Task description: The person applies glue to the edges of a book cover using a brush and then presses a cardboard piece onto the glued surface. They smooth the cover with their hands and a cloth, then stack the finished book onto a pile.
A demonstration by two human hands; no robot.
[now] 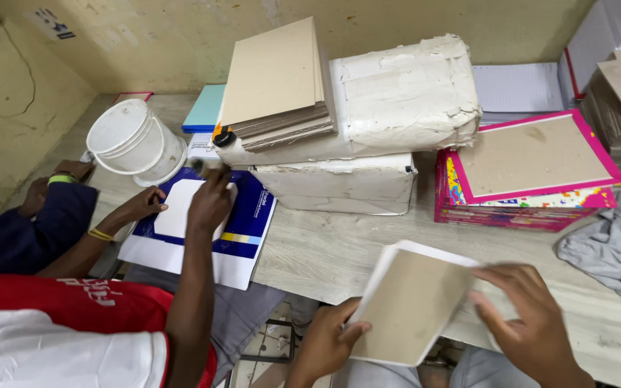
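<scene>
Left hand [328,345] pinches the board cover [415,302] at its lower-left edge, thumb on top; right hand [530,316] rests spread fingers on its right edge. One-sided pinch, so it could sag or slip off the table [339,248].

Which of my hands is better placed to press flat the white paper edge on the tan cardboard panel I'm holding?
Probably the right hand: it lies open-fingered beside the tan cardboard panel, while the left hand grips its lower left edge, steadying it.
</scene>
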